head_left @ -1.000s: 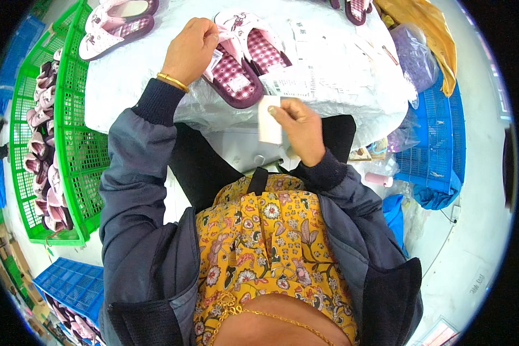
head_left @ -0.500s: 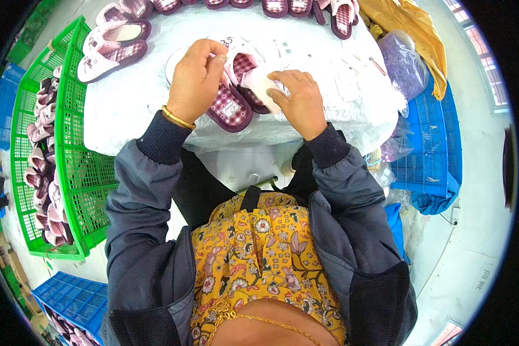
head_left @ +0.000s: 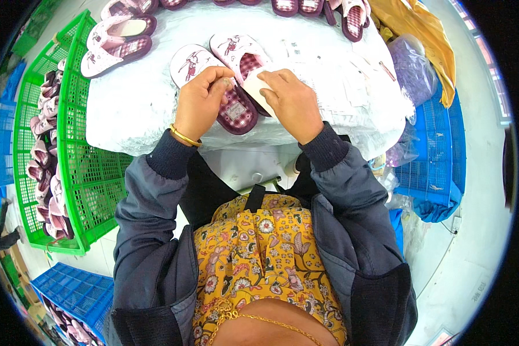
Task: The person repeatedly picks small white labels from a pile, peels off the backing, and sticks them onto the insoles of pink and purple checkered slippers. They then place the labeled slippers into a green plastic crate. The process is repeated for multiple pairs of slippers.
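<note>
— Slippers (head_left: 236, 75), two of them, are lying side by side on the white padded table (head_left: 132, 109) right in front of me. Which way are they pointing?

— Both are running with their long axes from about eleven o'clock to five o'clock. The pale toe ends with the printed figures are pointing away from me toward eleven; the checked maroon heels are coming back toward my hands.

— What is your left hand (head_left: 200, 101) doing?

— It is curling over the heel of the left slipper, fingers bent and thumb tucked near the fingertips. I am pinching at something there, but I cannot tell what, since my knuckles are covering it.

— And your right hand (head_left: 294, 104)?

— It is closing on a small white card (head_left: 258, 85), thumb and forefinger pressing it flat against the heel of the right slipper, at about one o'clock from my left hand.

— What is getting hidden?

— Both heels are largely lying under my hands, and the lower edge of the card is disappearing beneath my fingers. More slippers (head_left: 118, 37) are sitting at ten o'clock and along the far edge at twelve, those cut off by the frame. A green crate (head_left: 92, 190) at nine o'clock is holding others, too small and bent by the lens to make out well. Thin white papers (head_left: 352, 86) at two o'clock are blurring together.
</note>
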`<state>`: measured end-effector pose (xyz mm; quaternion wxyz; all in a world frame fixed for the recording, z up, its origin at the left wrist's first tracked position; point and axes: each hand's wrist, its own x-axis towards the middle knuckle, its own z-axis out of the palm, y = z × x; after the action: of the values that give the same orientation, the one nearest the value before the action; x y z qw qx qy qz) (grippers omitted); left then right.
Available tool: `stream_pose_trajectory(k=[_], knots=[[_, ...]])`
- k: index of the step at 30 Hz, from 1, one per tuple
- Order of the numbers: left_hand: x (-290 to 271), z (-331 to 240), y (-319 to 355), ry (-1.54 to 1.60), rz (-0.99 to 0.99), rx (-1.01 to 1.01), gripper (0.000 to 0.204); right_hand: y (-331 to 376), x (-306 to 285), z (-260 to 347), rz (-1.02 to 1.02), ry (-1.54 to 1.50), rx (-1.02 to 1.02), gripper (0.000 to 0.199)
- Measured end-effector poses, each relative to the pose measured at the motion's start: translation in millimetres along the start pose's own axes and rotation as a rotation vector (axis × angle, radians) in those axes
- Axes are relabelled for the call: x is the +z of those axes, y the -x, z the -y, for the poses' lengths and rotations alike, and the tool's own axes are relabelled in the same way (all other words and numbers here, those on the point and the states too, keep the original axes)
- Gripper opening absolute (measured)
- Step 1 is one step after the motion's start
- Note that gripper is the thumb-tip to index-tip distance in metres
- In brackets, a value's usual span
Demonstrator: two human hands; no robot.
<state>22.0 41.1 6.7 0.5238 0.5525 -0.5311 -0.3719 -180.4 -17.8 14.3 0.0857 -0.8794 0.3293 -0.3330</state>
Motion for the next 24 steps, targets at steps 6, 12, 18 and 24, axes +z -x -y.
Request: stream_pose_trajectory(k=[6, 12, 18, 24], knots=[[-0.5, 4.1, 4.0, -0.091, 0.006, 0.025, 0.013, -9.8, 9.8, -2.1, 0.083, -0.001, 0.075, 0.023], [-3.0, 8.4, 4.7, -0.107, 0.034, 0.016, 0.011, -15.2, 15.9, -6.8, 0.111, -0.046, -0.044, 0.016], [-2.7, 10.8, 4.1, -0.131, 0.038, 0.020, 0.011, -17.9, 21.3, -9.0, 0.193, -0.025, -0.024, 0.011], [-2.6, 15.7, 3.2, -0.182, 0.028, 0.072, 0.011, -22.0, 22.1, -10.9, 0.247, 0.009, -0.074, 0.008]])
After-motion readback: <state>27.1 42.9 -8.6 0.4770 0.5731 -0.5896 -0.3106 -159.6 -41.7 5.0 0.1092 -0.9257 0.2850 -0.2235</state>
